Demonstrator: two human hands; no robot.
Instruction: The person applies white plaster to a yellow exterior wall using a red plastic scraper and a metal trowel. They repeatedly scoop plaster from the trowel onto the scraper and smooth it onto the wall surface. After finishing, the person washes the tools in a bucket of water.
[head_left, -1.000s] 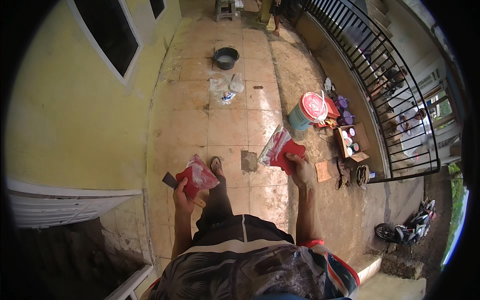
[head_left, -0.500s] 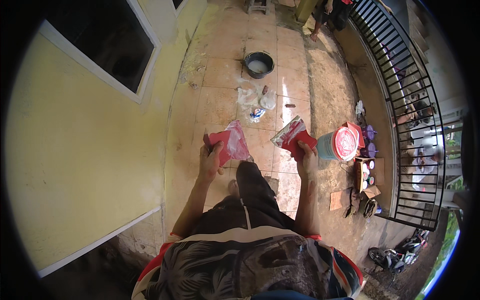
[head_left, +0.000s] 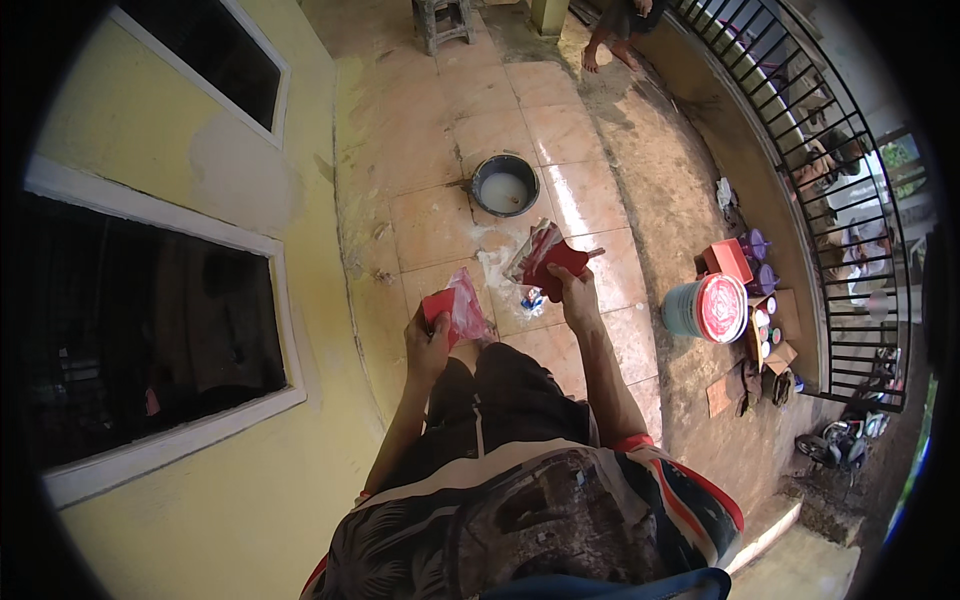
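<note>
My left hand (head_left: 430, 345) is closed round a red putty scraper (head_left: 464, 308) whose wide blade is smeared with white paste. In my right hand (head_left: 578, 294) is a second red scraper (head_left: 556, 257), held by its narrow end, with whitish paste along its broad edge. Both are raised in front of my legs, apart from each other. Below the right scraper, a white smear (head_left: 497, 268) and a small blue-and-white packet (head_left: 533, 302) lie on the tiles, partly covered from view. Beyond them stands a black basin (head_left: 477, 194) of cloudy water.
A yellow wall (head_left: 165, 535) with dark windows runs along the left. To the right are a lidded paint bucket (head_left: 683, 307), a red box (head_left: 729, 260), cardboard (head_left: 722, 391) and a black railing (head_left: 838, 215). A stool (head_left: 441, 22) and another person's legs (head_left: 612, 45) are at the far end.
I have moved forward, so the basin is nearer and another window shows on the left. My right hand has shifted inward and farther forward with its scraper. Both hands keep their hold.
</note>
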